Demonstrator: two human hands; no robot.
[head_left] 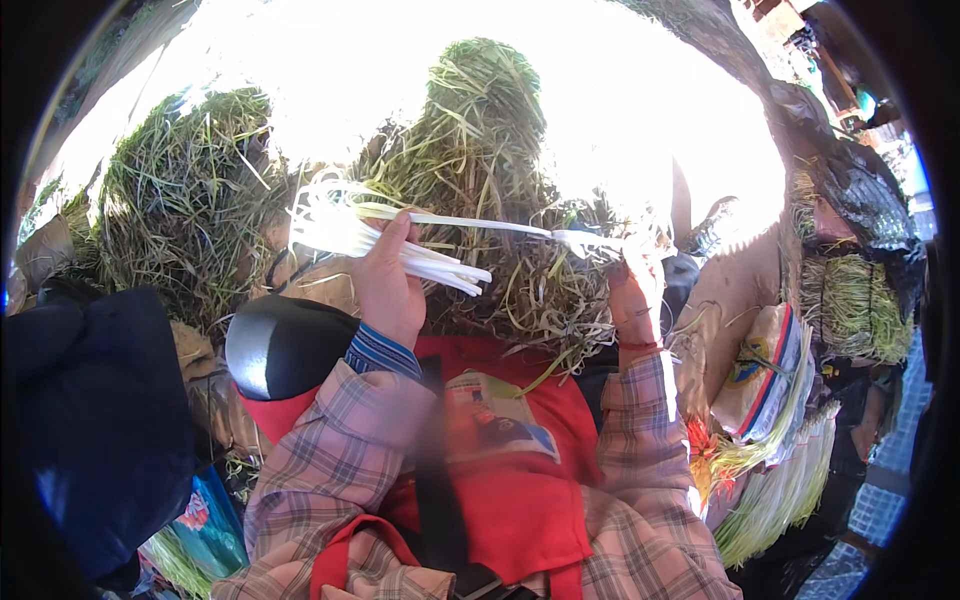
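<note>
My left hand [390, 285] is closed around a bunch of slender white stalks [445, 268], which look like spring onions. Their cut-looking ends stick out to the right, while curling pale strands [325, 205] spread on the left in strong glare. One single stalk [480, 222] runs from my left thumb across to my right hand [637, 285]. The fingers of that hand pinch its far end, where a loose, pale layer of skin [585, 240] hangs; the fingertips are partly washed out by sunlight.
Heaps of green leafy trimmings [190, 190] lie ahead, one tall pile [485, 110] in the middle. A red apron [520, 510] covers my lap. At right are tied green bundles [855, 305], a printed sack [765, 370] and pale stalks [790, 480]. Dark cloth [100, 420] hangs at left.
</note>
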